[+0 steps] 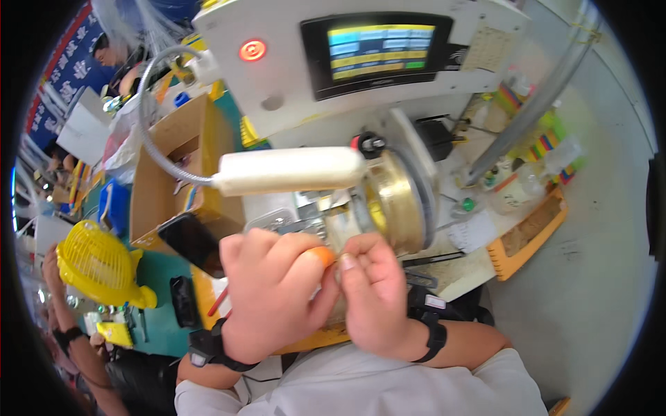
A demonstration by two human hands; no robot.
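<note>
My left hand [274,284] and my right hand [374,295] meet in front of a bench machine, fingertips almost touching. The left fingers are curled closed, with an orange piece like a finger cot [321,255] at a fingertip. On the right, thumb and forefinger press together in a pinch. Whatever lies between the fingertips is too small to make out. Just beyond them sits a brass-coloured wheel [399,201] on the machine. A white lamp head [288,170] on a bendable metal arm hangs above my hands.
The machine's white panel carries a lit touchscreen [381,52] and a red glowing button [252,50]. Left stand a cardboard box [156,225], a dark phone [191,243] and a yellow fan [100,263]; another person's arm [90,360] is beside it. An orange tray [527,232] lies right.
</note>
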